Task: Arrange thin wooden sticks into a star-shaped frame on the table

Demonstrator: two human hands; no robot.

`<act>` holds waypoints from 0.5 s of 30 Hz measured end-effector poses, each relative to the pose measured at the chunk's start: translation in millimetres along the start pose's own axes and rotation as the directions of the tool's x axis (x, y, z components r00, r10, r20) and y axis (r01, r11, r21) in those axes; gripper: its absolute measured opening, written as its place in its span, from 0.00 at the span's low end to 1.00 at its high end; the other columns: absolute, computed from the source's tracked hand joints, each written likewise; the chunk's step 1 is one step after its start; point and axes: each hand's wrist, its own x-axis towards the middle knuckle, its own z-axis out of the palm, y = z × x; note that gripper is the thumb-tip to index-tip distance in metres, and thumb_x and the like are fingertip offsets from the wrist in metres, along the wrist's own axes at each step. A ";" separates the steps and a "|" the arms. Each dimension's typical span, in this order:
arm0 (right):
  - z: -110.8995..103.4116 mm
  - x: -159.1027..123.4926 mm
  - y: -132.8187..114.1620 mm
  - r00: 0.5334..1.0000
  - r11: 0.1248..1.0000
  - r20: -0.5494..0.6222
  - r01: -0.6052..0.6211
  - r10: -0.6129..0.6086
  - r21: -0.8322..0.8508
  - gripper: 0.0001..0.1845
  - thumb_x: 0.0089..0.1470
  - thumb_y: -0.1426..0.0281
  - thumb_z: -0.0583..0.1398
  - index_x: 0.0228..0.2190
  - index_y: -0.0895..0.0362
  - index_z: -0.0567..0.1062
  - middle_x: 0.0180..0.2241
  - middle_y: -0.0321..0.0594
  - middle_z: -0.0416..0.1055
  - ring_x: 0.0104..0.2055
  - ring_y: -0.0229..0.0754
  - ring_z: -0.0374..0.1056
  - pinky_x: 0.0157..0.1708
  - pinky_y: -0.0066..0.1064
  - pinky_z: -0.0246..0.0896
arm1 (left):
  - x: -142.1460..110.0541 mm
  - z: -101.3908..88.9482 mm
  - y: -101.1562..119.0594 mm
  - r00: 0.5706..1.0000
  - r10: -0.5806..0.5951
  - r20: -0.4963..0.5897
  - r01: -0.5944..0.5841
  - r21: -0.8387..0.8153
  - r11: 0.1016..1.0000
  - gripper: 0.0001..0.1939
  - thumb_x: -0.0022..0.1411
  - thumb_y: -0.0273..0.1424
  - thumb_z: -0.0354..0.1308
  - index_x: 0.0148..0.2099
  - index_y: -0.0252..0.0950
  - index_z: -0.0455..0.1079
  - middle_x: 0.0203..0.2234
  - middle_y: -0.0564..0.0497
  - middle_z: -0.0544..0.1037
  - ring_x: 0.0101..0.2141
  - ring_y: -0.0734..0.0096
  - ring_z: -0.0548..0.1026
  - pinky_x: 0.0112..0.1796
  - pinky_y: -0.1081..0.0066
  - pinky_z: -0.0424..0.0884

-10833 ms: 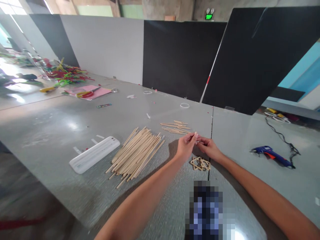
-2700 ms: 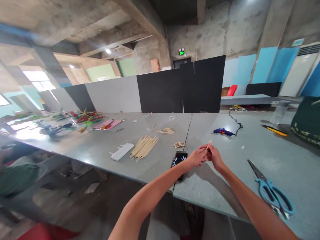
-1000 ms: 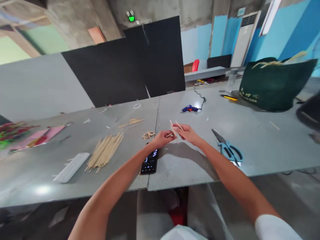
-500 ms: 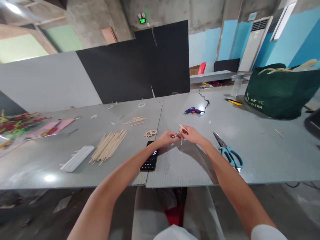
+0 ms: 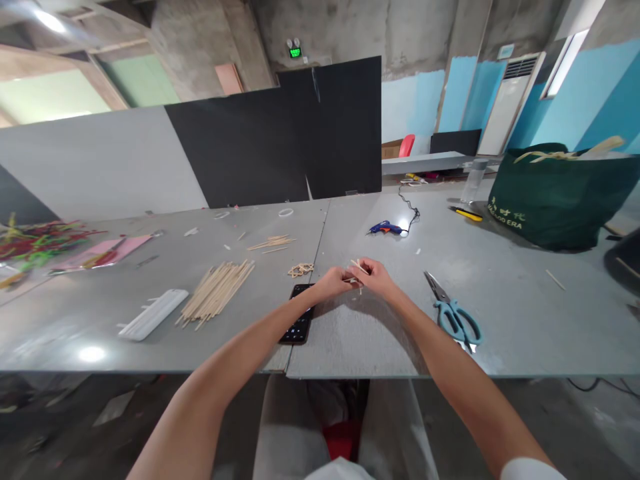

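My left hand (image 5: 334,283) and my right hand (image 5: 374,275) meet just above the grey table (image 5: 380,333), both pinched on a few short wooden sticks (image 5: 358,268) held between the fingertips. A small flat shape of glued sticks (image 5: 301,270) lies on the table just left of my left hand. A black phone (image 5: 299,323) lies under my left wrist. The pile of long wooden sticks (image 5: 217,292) lies further left, out of reach of the fingers.
Blue-handled scissors (image 5: 454,315) lie right of my right arm. A blue glue gun (image 5: 384,229) with its cord sits behind the hands. A white tray (image 5: 153,314), cut sticks (image 5: 270,243), a green bag (image 5: 559,195) and coloured craft scraps (image 5: 35,239) stand around.
My hands have sunk closer to the table and drawn the sticks together. Earlier the sticks were held higher and fanned apart. The view has tilted slightly down.
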 end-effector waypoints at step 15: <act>29.9 -4.2 8.1 0.992 0.984 -0.111 -0.040 0.060 0.174 0.42 0.57 0.26 0.54 0.21 0.51 0.68 0.22 0.36 0.62 0.27 0.41 0.58 0.30 0.35 0.58 | -4.4 16.2 1.2 1.000 0.014 -0.011 -0.014 -0.024 1.000 0.10 0.56 0.35 0.64 0.28 0.34 0.80 0.23 0.54 0.75 0.29 0.70 0.71 0.33 0.73 0.64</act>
